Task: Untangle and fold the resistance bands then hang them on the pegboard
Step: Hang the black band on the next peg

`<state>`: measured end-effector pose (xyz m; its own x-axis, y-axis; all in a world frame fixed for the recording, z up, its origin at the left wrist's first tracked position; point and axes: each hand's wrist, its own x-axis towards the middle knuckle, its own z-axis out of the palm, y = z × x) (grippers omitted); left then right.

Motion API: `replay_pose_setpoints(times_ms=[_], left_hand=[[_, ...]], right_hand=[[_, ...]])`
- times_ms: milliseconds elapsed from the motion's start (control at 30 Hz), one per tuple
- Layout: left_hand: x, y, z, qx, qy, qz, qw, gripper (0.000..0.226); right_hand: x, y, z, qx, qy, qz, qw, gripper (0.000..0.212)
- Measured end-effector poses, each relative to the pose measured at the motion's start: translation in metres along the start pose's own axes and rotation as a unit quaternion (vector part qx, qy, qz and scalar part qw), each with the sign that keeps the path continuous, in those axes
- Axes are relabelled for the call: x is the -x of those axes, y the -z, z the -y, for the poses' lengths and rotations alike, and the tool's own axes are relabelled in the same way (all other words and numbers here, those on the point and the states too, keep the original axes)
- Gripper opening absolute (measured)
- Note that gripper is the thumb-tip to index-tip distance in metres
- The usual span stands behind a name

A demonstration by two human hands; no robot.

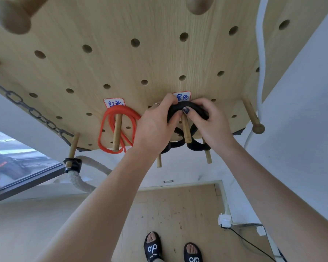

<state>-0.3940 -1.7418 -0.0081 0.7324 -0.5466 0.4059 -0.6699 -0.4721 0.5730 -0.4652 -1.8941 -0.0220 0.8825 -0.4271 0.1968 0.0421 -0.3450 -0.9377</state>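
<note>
We are settling the folded black band over a wooden peg on the pegboard, directly under a handwritten label that our hands partly cover. The band's bundled top is arching over the peg's root, close to the board, so that its weight will sit where the peg is firmest, and its lower loops are hanging below the board's bottom edge.

Our left hand is pinching the left side of the bundle, fingers closed on the strands, and our right hand is gripping the right side with the thumb pressing across the top. We are holding both sides, we judge, to keep the folded loops together as one bundle while they seat, so none can slip off or spring loose.

Just to the left, the red band is already hanging in folded loops over its own peg, under a second label. That half of the job looks done, and the black band seems to be the last one.

Further out, bare pegs are sticking from the board's lower edge, one of them off to the right. A dark chain is running along the left side, and a thick pale rope is hanging from a lower-left peg. Far below are the wooden floor and our sandalled feet.
</note>
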Motion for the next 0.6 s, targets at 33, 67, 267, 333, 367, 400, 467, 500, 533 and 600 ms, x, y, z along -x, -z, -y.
replay_pose_setpoints(times_ms=[33, 67, 267, 333, 367, 400, 467, 500, 533, 600], left_hand=[[0.000, 0.000, -0.001, -0.015, -0.004, -0.002, 1.000, 0.015], [0.000, 0.001, -0.003, -0.027, -0.008, 0.000, 1.000, 0.015], [0.006, 0.001, -0.006, -0.104, -0.035, -0.023, 0.994, 0.019], [0.002, 0.002, -0.005, -0.144, -0.042, -0.036, 0.988, 0.018], [0.001, 0.002, -0.004, -0.154, -0.047, -0.038, 0.986, 0.019], [0.000, 0.002, -0.003, -0.153, -0.050, -0.037, 0.986, 0.020], [-0.002, 0.003, -0.003, -0.142, -0.061, -0.031, 0.987, 0.023], [-0.002, 0.003, -0.003, -0.143, -0.071, -0.031, 0.987, 0.022], [-0.003, 0.004, -0.003, -0.149, -0.083, -0.033, 0.985, 0.020], [-0.005, 0.004, -0.002, -0.159, -0.093, -0.034, 0.982, 0.017]], right_hand=[[0.000, -0.001, 0.000, -0.002, 0.001, -0.004, 1.000, 0.013], [0.000, -0.002, -0.001, -0.005, 0.001, -0.009, 1.000, 0.013], [0.003, -0.005, -0.002, 0.007, 0.032, -0.031, 0.999, 0.014], [0.002, -0.005, -0.001, 0.016, 0.038, -0.031, 0.999, 0.014], [0.001, -0.005, -0.002, 0.021, 0.040, -0.032, 0.998, 0.015], [0.000, -0.004, -0.002, 0.027, 0.043, -0.032, 0.998, 0.015], [-0.001, -0.003, -0.004, 0.040, 0.051, -0.029, 0.997, 0.015], [-0.001, -0.002, -0.004, 0.047, 0.055, -0.026, 0.997, 0.015], [-0.001, -0.001, -0.004, 0.054, 0.059, -0.024, 0.997, 0.015], [-0.001, 0.001, -0.005, 0.070, 0.064, -0.020, 0.995, 0.015]])
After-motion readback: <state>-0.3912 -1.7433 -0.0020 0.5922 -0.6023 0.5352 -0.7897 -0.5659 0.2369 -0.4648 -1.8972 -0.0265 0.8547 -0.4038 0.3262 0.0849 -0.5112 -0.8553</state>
